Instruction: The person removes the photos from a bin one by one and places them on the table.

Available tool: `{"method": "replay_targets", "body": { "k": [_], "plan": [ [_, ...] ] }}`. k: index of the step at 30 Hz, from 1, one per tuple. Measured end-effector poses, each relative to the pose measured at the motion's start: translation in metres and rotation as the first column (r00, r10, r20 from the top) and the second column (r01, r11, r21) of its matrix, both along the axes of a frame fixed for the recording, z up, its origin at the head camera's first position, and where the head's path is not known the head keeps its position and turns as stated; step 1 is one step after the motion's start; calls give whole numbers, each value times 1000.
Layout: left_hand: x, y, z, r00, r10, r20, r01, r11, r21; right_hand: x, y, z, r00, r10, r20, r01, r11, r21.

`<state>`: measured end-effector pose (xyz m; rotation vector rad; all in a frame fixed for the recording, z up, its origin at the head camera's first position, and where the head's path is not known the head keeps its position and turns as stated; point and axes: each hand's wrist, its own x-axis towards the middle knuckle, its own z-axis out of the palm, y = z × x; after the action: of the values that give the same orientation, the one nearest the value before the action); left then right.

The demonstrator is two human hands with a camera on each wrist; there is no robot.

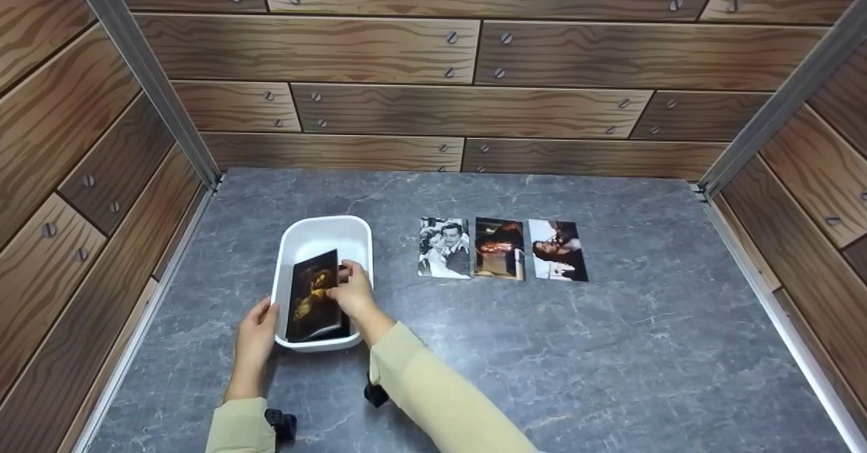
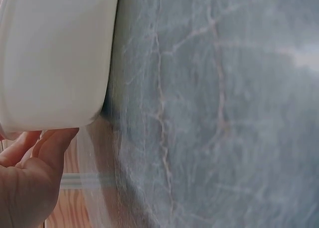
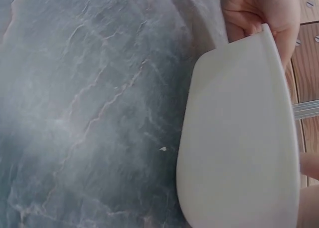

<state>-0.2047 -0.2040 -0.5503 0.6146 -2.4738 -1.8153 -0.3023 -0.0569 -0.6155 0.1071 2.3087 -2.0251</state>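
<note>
A white plastic tub (image 1: 325,227) stands on the table, left of three photos. My left hand (image 1: 256,336) holds its left rim; in the left wrist view the fingers (image 2: 55,145) lie against its outer side. Inside the tub, my right hand (image 1: 353,295) pinches a dark photo print (image 1: 308,307) with golden-yellow figures by its right edge. That print leans at a tilt in the tub. More dark prints show beneath it, mostly hidden. The right wrist view shows the tub's outer wall (image 3: 234,133) and my left hand (image 3: 261,8) at its rim.
To the right, in a row on the grey marbled table (image 1: 542,358), lie a black-and-white couple photo (image 1: 443,248), a dark reddish photo (image 1: 500,250) and a sideways photo of a person (image 1: 559,251). Wood-patterned walls (image 1: 406,50) enclose the back and sides.
</note>
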Motion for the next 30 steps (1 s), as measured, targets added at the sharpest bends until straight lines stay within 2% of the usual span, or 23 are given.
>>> {"method": "replay_targets", "body": {
  "k": [1,3,5,9,12,21,24,30],
  "plan": [
    [0,0,0,1000,-1,-1,1,1000,2,0,0,0,1000,-1,-13,1,1000,9],
    [0,0,-1,1000,-2,-6,2,1000,1,8,0,12,1000,-20,-22,21,999,37],
    [0,1,-1,1000,-4,-8,4,1000,1,23,3,44,999,-40,22,38,995,97],
    [0,2,-1,1000,3,-8,-3,1000,-5,41,4,69,995,-76,-60,88,969,232],
    [1,1,-1,1000,10,-9,-10,1000,-8,45,4,75,991,-75,-110,105,949,297],
    [0,1,-1,1000,6,10,-6,1000,5,46,3,73,980,-98,-174,148,941,304],
    [0,1,0,1000,4,22,-5,1000,21,47,3,73,976,-91,-199,156,927,342],
    [2,3,0,1000,2,3,-2,1000,18,49,3,75,971,-70,-227,148,925,349]
  ]
}}
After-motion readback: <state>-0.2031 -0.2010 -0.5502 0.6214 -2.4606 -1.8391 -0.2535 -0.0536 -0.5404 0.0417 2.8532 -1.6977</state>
